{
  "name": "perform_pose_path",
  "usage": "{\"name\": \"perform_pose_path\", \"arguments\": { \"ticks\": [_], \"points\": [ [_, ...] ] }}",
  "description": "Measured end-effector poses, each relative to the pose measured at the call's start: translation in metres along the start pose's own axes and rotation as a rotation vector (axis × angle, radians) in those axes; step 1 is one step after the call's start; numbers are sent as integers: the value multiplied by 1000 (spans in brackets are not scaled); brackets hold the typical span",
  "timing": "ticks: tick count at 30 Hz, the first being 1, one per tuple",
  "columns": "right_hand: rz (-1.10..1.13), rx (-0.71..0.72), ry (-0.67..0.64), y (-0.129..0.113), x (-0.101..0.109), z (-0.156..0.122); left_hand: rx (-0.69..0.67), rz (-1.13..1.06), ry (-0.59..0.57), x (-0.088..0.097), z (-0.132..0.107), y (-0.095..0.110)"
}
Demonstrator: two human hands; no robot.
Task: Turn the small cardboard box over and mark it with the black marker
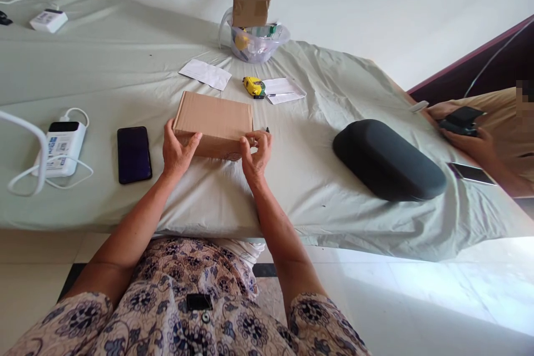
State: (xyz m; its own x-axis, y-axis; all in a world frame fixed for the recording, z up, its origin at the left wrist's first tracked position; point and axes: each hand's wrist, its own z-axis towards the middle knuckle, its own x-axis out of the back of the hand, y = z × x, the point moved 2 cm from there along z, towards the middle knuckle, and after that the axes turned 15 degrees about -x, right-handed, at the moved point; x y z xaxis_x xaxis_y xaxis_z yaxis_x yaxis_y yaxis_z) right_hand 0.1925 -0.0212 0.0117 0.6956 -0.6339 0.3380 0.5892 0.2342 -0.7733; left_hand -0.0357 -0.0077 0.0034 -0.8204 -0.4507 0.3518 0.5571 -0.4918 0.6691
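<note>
A closed brown cardboard box [214,114] rests on the cloth-covered table in front of me. Its left end is gripped by my left hand [177,150], with the thumb on the near face and the fingers around the left side. At the right near corner, my right hand [255,154] holds the box with thumb and bent fingers. A small dark tip [267,129] pokes out beside the right fingers; I cannot tell what it belongs to. Beyond the box lie a yellow tape measure [253,86] and a pen [280,94] on a folded white paper [292,89].
A dark phone [134,154] and a white power bank [64,150] with cables lie left. A black hard case [387,158] sits right. Behind stands a clear plastic basket [261,50] bearing another box [252,3]. Another person's hand [475,142] holds a black device at far right.
</note>
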Motion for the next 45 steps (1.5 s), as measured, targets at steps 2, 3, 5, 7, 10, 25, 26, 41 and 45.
{"name": "perform_pose_path", "arguments": {
  "ticks": [2, 3, 5, 7, 10, 25, 26, 41, 45],
  "points": [
    [19, 54, -22, -3, 1, -2, -27, 12, 39, 3, 2, -3],
    [33, 89, -37, -5, 1, -4, -50, 27, 51, 4, 3, -4],
    [60, 163, -98, -9, -1, -9, -92, 59, 37, 5, 4, -5],
    [76, 220, -193, -12, -6, -15, -108, 78, -14, 4, 3, -5],
    [75, 261, -299, -15, -12, -23, -138, 60, -96, 0, -3, 0],
    [23, 220, -66, 3, -2, 0, -412, 35, -240, -11, -12, 18],
    [20, 191, -40, 7, 0, 4, -418, 27, -245, -10, -12, 17],
    [291, -187, -228, 26, -2, 10, -274, -83, -233, 6, 1, 13],
    [308, -137, -319, 12, -7, -1, -247, -55, -142, 10, 1, 10]
  ]
}}
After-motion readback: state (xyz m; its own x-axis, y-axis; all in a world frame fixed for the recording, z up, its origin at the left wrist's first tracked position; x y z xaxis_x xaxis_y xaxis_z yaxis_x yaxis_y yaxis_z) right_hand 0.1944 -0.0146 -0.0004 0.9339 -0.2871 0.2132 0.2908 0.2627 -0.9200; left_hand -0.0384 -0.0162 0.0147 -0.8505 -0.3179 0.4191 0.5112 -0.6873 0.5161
